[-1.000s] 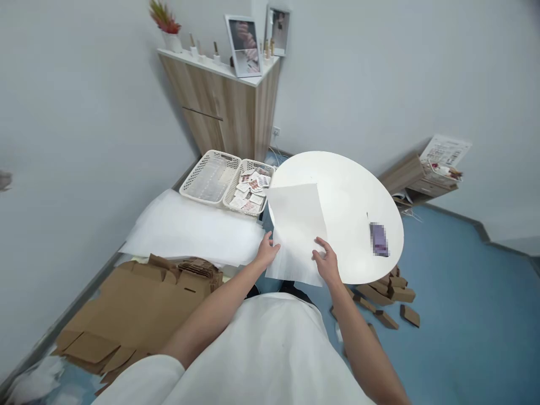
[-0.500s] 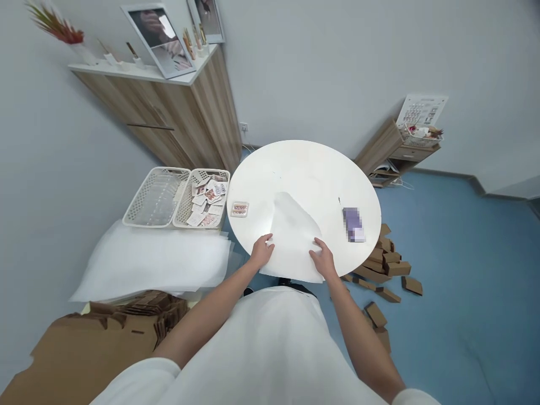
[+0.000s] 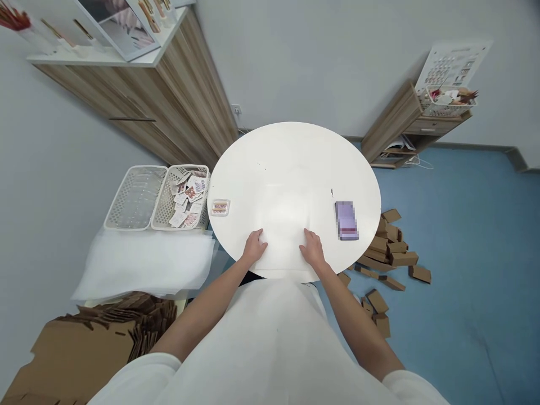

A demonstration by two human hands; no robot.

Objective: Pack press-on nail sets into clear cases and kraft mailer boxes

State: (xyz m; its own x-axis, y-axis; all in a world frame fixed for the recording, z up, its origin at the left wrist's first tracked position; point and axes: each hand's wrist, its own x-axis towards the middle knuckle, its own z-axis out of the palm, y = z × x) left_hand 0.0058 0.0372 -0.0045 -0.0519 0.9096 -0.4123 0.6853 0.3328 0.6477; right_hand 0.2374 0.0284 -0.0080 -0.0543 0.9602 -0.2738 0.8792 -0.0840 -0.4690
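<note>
A thin, translucent white sheet (image 3: 282, 233) lies almost flat on the white round table (image 3: 295, 149). Its outline is faint against the tabletop. On the sheet's left side rests my left hand (image 3: 255, 247), thumb and fingers apart. My right hand (image 3: 313, 248) is at its right side, also open, with the thumb pointing inward. Neither hand visibly pinches the sheet. Left of my left hand is a small clear packet (image 3: 220, 207) with reddish contents. A purple, pixelated box-like object (image 3: 346, 220) lies to the right of my right hand.
Two white baskets (image 3: 157, 216) stand left of the table, one with clear plastic pieces, one with printed cards. Below them are stacked white sheets (image 3: 147, 261) and folded cardboard (image 3: 80, 354). Small brown boxes (image 3: 403, 258) litter the floor at right. A wooden cabinet (image 3: 185, 84) stands at back left.
The sheet was raised and curved at its far end; now it lies flat. My hands have gone from its edges being gripped to resting open on it. The view has shifted slightly.
</note>
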